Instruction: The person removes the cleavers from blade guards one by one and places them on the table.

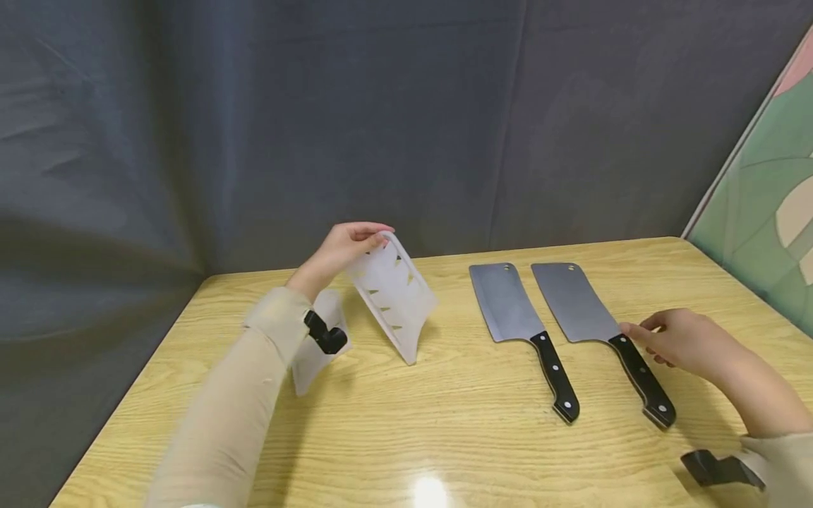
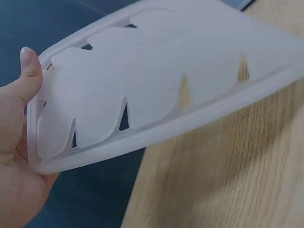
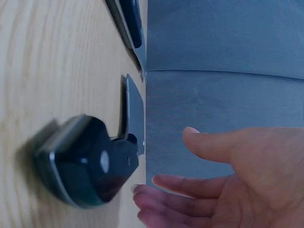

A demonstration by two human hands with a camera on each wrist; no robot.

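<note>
Head view shows the left hand (image 1: pixel 339 248) gripping a white slotted holder (image 1: pixel 394 295) by its top edge, tilted on the table (image 1: pixel 444 423). Right hand (image 1: pixel 689 342), fingers loosely spread, reaches the right cleaver (image 1: pixel 597 331) handle; actual contact is unclear.

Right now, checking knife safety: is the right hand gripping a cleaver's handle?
No, the right hand only touches the right cleaver, fingers relaxed.

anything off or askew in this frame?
Nothing damaged or spilled. The white slotted guard is tipped up on one edge, held at its top by the left hand; a second one lies partly hidden behind that wrist. Two cleavers lie flat, parallel; the right hand is beside the nearer handle.
</note>
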